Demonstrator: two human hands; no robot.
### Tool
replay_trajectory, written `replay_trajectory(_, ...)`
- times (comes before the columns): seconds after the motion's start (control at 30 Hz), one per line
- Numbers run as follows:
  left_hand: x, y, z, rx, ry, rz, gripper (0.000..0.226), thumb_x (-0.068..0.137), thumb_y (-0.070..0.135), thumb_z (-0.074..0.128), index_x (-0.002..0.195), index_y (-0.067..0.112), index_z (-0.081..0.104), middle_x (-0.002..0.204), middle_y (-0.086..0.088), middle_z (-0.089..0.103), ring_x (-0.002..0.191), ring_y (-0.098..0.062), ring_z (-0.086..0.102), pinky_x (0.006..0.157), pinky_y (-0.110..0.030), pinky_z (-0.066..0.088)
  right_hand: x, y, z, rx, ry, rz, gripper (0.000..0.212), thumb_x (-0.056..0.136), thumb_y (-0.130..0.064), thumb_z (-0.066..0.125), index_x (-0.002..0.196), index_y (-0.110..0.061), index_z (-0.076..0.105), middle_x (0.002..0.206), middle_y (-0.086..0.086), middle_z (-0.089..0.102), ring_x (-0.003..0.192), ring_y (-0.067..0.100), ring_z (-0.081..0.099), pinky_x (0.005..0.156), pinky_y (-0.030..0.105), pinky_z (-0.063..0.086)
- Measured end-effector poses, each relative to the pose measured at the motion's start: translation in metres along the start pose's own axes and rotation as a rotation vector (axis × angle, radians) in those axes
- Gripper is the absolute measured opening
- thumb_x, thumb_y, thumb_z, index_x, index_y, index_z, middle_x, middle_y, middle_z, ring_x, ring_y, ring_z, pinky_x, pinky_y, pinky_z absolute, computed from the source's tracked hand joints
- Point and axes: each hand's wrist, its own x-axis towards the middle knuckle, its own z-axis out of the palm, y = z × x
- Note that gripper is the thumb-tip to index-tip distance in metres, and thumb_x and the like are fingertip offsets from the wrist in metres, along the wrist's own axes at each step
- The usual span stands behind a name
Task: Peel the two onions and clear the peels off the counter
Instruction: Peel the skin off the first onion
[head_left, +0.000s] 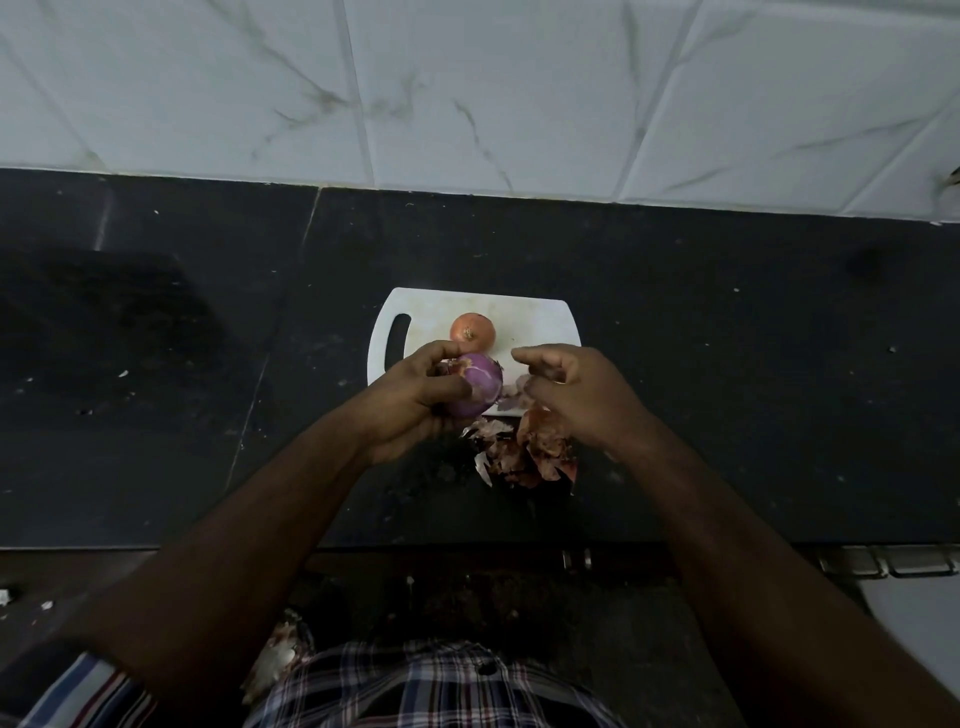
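My left hand grips a purple, mostly peeled onion above the near edge of the white cutting board. A scrap of dry skin still clings to its top, under my thumb. A second onion, orange-brown with its skin on, sits on the board just behind. My right hand hovers to the right of the purple onion, fingers curled, and seems to pinch a small pale piece of peel. A heap of brown and white peels lies on the black counter below my right hand.
The black counter runs left and right, with a marbled tile wall behind. The counter's front edge lies close to my body. More peel scraps sit below the counter near my checked shirt. A metal handle shows at lower right.
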Motion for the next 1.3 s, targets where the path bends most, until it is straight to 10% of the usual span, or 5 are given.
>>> replay_trajectory(0.37, -0.006, 0.001, 0.005, 0.505, 0.059, 0.114, 0.086, 0.056, 0.015, 0.088, 0.135, 0.019, 0.055, 0.124, -0.005, 0.067, 0.111, -0.021, 0.069, 0.097, -0.037, 0.058, 0.008, -0.015, 0.006, -0.061, -0.145, -0.079, 0.053, 0.073, -0.013, 0.078, 0.124, -0.023, 0.064, 0.122, -0.005, 0.067, 0.082, 0.007, 0.072, 0.083, 0.030, 0.058)
replay_trajectory(0.73, -0.009, 0.009, 0.017, 0.770, 0.040, 0.249, 0.065, 0.075, -0.001, 0.085, 0.126, 0.027, 0.056, 0.116, 0.007, 0.067, 0.102, -0.004, 0.067, 0.083, -0.014, 0.054, 0.001, -0.016, 0.016, -0.144, -0.082, -0.137, 0.052, 0.075, -0.019, 0.077, 0.123, -0.024, 0.058, 0.118, -0.011, 0.063, 0.093, 0.006, 0.062, 0.073, 0.016, 0.049)
replay_trajectory(0.97, -0.010, 0.008, 0.011, 0.815, 0.002, 0.209, 0.068, 0.065, 0.011, 0.081, 0.128, 0.023, 0.062, 0.112, 0.001, 0.072, 0.102, -0.017, 0.071, 0.094, -0.041, 0.059, 0.000, -0.011, 0.018, -0.138, -0.025, -0.170, 0.034, 0.082, -0.009, 0.064, 0.112, -0.024, 0.063, 0.112, -0.010, 0.067, 0.082, 0.008, 0.067, 0.073, 0.022, 0.051)
replay_trajectory(1.3, -0.009, 0.008, 0.009, 0.856, 0.019, 0.137, 0.076, 0.072, 0.006, 0.085, 0.137, 0.023, 0.050, 0.121, 0.002, 0.065, 0.108, -0.016, 0.067, 0.096, -0.041, 0.058, 0.003, -0.010, -0.001, -0.130, -0.180, -0.137, 0.047, 0.079, -0.018, 0.075, 0.125, -0.026, 0.067, 0.117, -0.011, 0.070, 0.092, 0.000, 0.069, 0.081, 0.023, 0.057)
